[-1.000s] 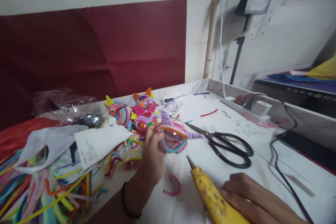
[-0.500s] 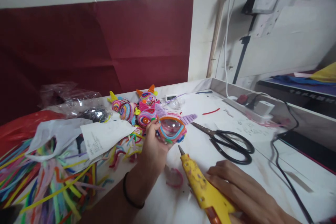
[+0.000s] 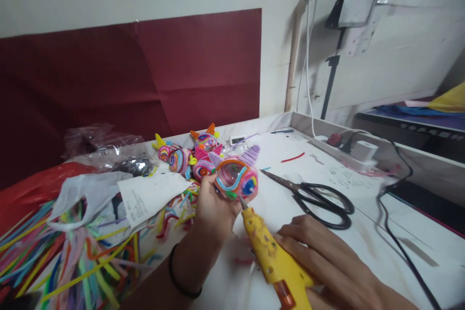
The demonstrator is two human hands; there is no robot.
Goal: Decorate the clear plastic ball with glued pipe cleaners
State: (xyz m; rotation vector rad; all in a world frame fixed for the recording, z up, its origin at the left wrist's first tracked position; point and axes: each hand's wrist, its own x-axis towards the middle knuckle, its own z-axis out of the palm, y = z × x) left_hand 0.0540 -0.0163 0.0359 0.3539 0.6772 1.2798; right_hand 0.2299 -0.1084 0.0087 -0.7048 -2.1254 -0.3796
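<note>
1. Left hand [image 3: 214,208]: grip closed on the pipe-cleaner ornament [image 3: 237,178], held just above the surface [image 3: 327,174].
2. Right hand [image 3: 327,261]: grip wrapped around the yellow glue gun [image 3: 271,252]; long axis points up-left, nozzle touching the ornament's lower edge.

Left hand [image 3: 214,203] grips pipe-cleaner ball [image 3: 237,178]; right hand [image 3: 319,252] holds yellow glue gun [image 3: 271,252], nozzle seemingly touching ball; scissors [image 3: 319,198] on worktop [image 3: 363,232].

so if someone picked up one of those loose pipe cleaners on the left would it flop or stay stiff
Probably floppy: the pipe cleaners are long, thin and lie curved and tangled. Likely very light, being fuzzy strands. Lifting one may drag its neighbours, since they overlap in a heap.
</note>
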